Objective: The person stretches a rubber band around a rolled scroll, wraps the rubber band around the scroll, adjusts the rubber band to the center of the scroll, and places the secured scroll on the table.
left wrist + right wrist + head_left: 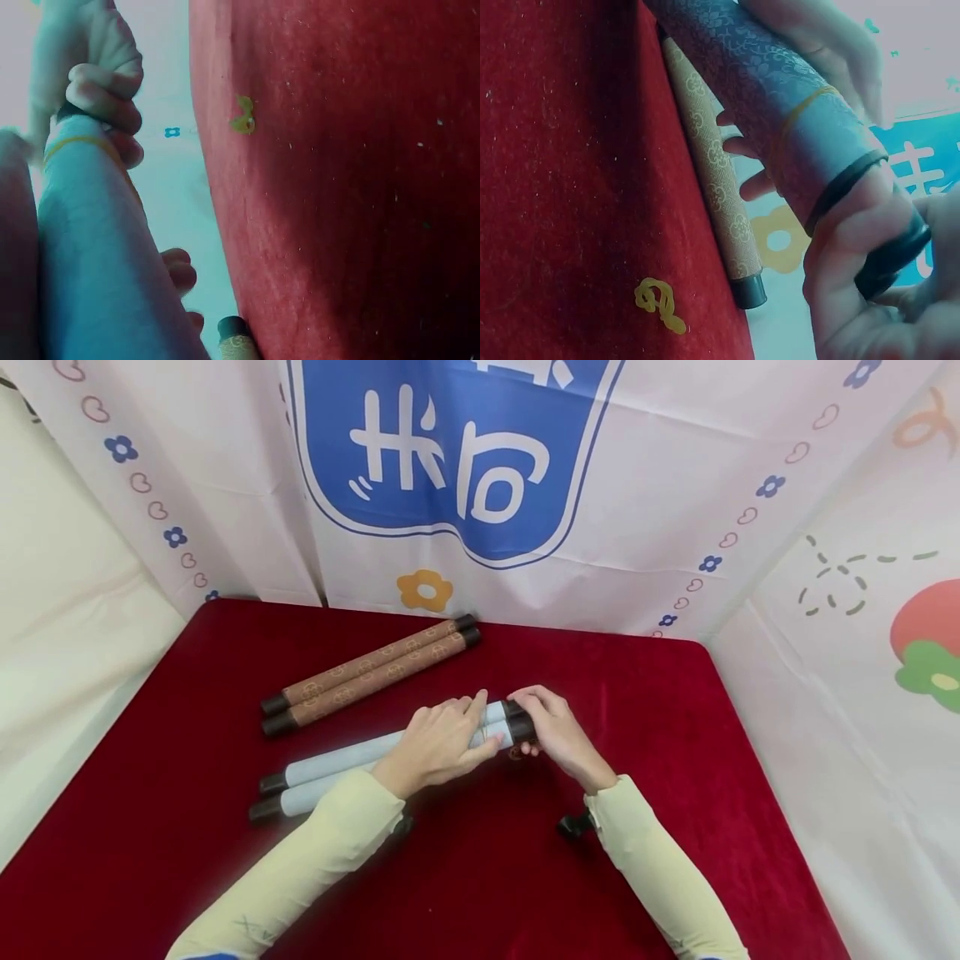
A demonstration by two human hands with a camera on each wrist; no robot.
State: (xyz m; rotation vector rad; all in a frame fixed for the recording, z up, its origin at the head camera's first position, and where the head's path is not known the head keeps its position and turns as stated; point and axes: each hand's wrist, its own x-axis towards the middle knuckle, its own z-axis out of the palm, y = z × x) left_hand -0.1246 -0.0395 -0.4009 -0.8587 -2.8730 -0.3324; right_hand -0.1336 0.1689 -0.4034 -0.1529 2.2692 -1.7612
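Two light blue patterned scrolls (341, 756) with black end caps lie side by side, slanting up to the right. My left hand (438, 742) grips the pair near the far right end, its fingertips showing below the roll in the right wrist view. The right hand (558, 731) holds the black end caps (521, 727) with curled fingers. A yellow rubber band (799, 112) runs around the blue scrolls just short of the caps, between the two hands. Part of the scrolls is hidden by the left hand and sleeve.
Two brown patterned scrolls (375, 672) with black ends lie together farther back. A small heap of yellow rubber bands (660, 304) rests on the red velvet table (480, 885). Printed white cloth (247, 527) hangs behind and beside the table.
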